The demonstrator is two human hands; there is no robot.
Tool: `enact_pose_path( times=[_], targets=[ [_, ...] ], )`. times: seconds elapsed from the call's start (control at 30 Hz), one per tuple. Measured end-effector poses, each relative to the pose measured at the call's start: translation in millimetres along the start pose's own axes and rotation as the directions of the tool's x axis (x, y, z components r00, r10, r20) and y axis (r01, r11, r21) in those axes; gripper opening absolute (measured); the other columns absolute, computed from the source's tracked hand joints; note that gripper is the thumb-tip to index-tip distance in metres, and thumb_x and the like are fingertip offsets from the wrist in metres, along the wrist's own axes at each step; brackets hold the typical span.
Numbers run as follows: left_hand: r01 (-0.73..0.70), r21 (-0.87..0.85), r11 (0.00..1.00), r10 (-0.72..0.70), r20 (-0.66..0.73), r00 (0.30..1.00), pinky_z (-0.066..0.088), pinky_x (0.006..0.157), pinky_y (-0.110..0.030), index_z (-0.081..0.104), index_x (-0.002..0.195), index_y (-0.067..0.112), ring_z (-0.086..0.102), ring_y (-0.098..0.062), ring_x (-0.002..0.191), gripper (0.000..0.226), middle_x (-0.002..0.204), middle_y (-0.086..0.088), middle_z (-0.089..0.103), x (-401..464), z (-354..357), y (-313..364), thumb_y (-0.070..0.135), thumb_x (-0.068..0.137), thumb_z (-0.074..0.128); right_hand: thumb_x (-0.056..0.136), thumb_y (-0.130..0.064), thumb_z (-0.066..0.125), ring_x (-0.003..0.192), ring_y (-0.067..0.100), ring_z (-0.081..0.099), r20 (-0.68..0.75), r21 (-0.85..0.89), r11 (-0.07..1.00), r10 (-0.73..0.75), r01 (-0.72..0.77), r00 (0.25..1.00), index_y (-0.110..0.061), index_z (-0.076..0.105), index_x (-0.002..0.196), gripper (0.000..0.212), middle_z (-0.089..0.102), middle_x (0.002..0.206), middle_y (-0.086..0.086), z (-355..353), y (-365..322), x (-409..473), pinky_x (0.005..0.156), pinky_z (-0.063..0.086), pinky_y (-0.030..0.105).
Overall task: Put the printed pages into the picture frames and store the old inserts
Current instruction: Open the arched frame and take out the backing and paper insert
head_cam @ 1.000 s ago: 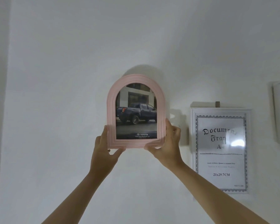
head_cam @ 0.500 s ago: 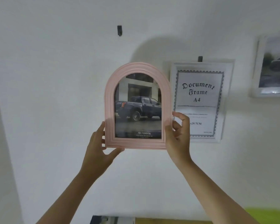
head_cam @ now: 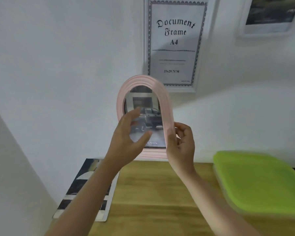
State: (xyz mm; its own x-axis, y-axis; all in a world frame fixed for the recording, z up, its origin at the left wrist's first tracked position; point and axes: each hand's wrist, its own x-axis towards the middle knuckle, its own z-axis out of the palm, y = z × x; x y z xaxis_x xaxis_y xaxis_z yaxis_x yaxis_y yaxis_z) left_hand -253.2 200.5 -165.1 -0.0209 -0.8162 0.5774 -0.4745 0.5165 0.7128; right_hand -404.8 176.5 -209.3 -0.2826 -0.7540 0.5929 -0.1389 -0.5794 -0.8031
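Observation:
A pink arched picture frame (head_cam: 165, 106) with a printed truck picture inside is held upright in front of the white wall, just above the wooden table. My right hand (head_cam: 180, 143) grips its right edge near the bottom. My left hand (head_cam: 129, 138) hovers in front of the glass with its fingers spread and relaxed, off the frame's edge. On the wall above hangs a white frame (head_cam: 173, 43) with its "Document Frame A4" insert. A second white frame (head_cam: 269, 16) with a dark car print hangs at the top right.
A wooden table (head_cam: 160, 201) lies below. A stack of printed pages (head_cam: 85, 189) rests at its left end by the wall. A lime-green flat box (head_cam: 259, 181) occupies the right side. A wall corner juts in at the lower left.
The pink frame came down from the wall toward the table. My left hand let go of its left edge and now floats in front of it. The view dropped to show the table.

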Motion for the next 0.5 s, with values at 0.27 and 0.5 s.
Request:
enact_pose_path(
  times=[0.27,0.5],
  targets=[
    [0.131,-0.044,0.990,-0.128,0.078,0.989,0.054,0.078,-0.020,0.051,0.126,0.038,0.062,-0.004,0.093,0.045,0.114,0.004,0.054,-25.8,61.7,23.2,0.027,0.084,0.065,0.090,-0.017,0.055,0.079,0.014,0.060,0.065,-0.024,0.998,0.057,-0.055,0.996,-0.013,0.051,0.103,0.014,0.059,0.091,-0.008,-34.1,25.5,-67.7,0.067,0.047,0.026],
    [0.272,-0.077,0.959,-0.271,0.022,0.962,0.055,0.072,-0.020,0.059,0.108,0.036,0.064,-0.002,0.079,0.034,0.100,0.008,0.063,-40.5,71.6,15.5,0.021,0.079,0.069,0.089,-0.044,0.053,0.093,0.025,0.062,0.265,0.088,0.978,0.159,-0.188,0.951,-0.027,0.056,0.109,0.027,0.061,0.109,0.001,-58.3,36.8,-95.2,0.066,0.052,0.038]
  ],
)
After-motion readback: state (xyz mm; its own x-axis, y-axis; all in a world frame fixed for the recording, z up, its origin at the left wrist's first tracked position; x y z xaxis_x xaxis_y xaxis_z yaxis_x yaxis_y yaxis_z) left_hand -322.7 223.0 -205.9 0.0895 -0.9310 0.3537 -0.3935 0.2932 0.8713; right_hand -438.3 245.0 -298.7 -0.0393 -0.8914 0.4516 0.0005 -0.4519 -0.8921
